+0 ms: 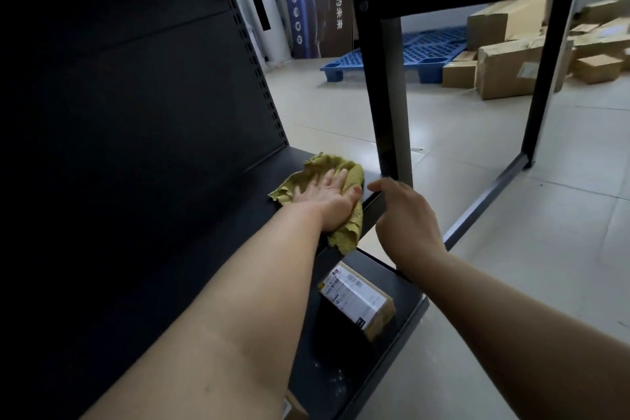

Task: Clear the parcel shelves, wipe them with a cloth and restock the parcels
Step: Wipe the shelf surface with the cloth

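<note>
My left hand (327, 196) presses flat on a yellow-green cloth (322, 169) spread over the right end of a dark metal shelf (272, 177); part of the cloth hangs over the shelf's front edge. My right hand (402, 215) grips the shelf's front right corner, fingers curled over the edge. On the lower shelf (402, 286) lies a brown parcel (358, 300) with a white label. Another parcel's corner (295, 407) shows at the bottom edge.
A black table frame (388, 106) stands just right of the shelf on the tiled floor. Behind it lie a blue plastic pallet (419, 53) and several cardboard boxes (511, 68). A dark perforated back panel (153, 95) fills the left.
</note>
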